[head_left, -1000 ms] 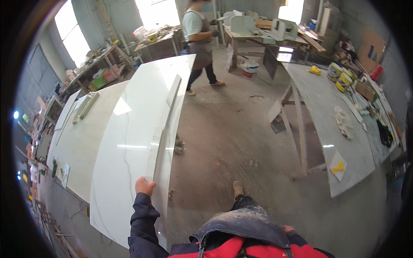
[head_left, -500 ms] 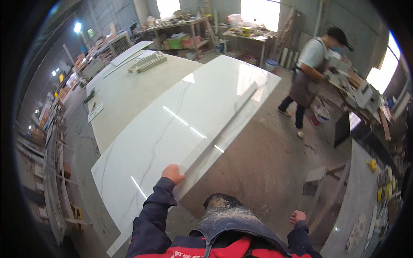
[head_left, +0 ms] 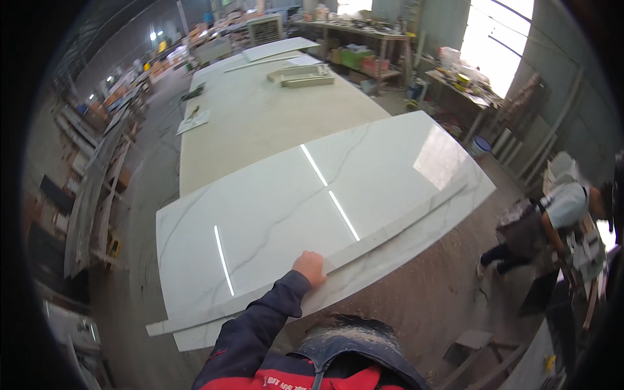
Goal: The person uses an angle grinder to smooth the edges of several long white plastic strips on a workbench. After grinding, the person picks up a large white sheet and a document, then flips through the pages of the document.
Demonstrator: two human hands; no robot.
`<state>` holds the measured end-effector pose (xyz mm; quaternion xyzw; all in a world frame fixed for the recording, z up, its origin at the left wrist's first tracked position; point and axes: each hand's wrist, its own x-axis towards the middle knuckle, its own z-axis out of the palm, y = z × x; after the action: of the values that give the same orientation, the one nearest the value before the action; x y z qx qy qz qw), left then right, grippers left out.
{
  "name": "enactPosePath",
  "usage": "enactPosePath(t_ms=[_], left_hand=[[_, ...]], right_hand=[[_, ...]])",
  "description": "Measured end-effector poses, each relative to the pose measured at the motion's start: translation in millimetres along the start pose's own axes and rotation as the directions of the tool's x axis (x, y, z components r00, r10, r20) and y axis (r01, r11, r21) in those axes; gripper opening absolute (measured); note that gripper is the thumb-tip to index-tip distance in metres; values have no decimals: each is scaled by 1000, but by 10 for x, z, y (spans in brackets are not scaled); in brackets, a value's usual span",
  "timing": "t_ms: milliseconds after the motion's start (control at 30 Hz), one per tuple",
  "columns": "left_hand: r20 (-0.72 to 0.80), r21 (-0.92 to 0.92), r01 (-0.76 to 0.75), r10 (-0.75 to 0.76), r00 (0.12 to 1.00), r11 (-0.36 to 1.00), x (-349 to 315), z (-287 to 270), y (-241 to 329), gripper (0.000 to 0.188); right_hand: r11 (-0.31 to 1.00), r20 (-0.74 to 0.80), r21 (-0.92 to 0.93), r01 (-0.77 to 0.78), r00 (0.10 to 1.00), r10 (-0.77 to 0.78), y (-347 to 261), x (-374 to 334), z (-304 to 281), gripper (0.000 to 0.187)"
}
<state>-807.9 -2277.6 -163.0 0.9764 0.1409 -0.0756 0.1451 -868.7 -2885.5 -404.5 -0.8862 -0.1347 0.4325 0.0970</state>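
A large glossy white slab [head_left: 273,214] with grey veins lies across the middle. Along its near side runs a long narrow pale strip [head_left: 396,225], whose left end juts a little past the slab. My left hand [head_left: 310,268] is closed over this strip with its fingers curled; the thumb's grip on the underside is hidden. Bright light streaks reflect on the slab's surface. My right hand is outside the picture.
Beyond the slab extends a wide beige table [head_left: 253,123] carrying a pale frame [head_left: 302,76]. A co-worker [head_left: 552,214] bends at the right edge. Cluttered benches [head_left: 364,32] line the back wall. A wooden rack [head_left: 97,195] stands on the left, and a blue-rimmed bucket [head_left: 480,145] at right.
The view has swung left, so the slab, table and co-worker appear farther right. My right hand has left the picture. My left hand stays on the strip.
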Motion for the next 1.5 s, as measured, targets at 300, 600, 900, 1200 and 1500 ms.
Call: enactPosePath(t_ms=[300, 600, 900, 1200, 1500], left_hand=[[-264, -35, 125, -129, 956, 992, -412, -95, 294, 64], [-516, -434, 492, -656, 551, 755, -2680, 211, 656, 62], [300, -576, 783, -952, -64, -234, -5136, 2459, 1096, 67], [460, -741, 532, -887, -43, -410, -6993, 2802, 550, 61], [399, -727, 533, -898, -183, -432, -8379, 2473, -928, 56]], right_hand=[[660, 318, 639, -396, 917, 242, -39, 1154, -1151, 41], [810, 436, 443, -385, 882, 181, -971, 2277, -1698, 49], [739, 763, -224, 635, 586, -273, -2613, 2511, -200, 46], [608, 816, -133, 782, 435, -381, -5725, -862, 1290, 43], [500, 923, 374, 781, -258, -287, -7943, -3122, 2455, 50]])
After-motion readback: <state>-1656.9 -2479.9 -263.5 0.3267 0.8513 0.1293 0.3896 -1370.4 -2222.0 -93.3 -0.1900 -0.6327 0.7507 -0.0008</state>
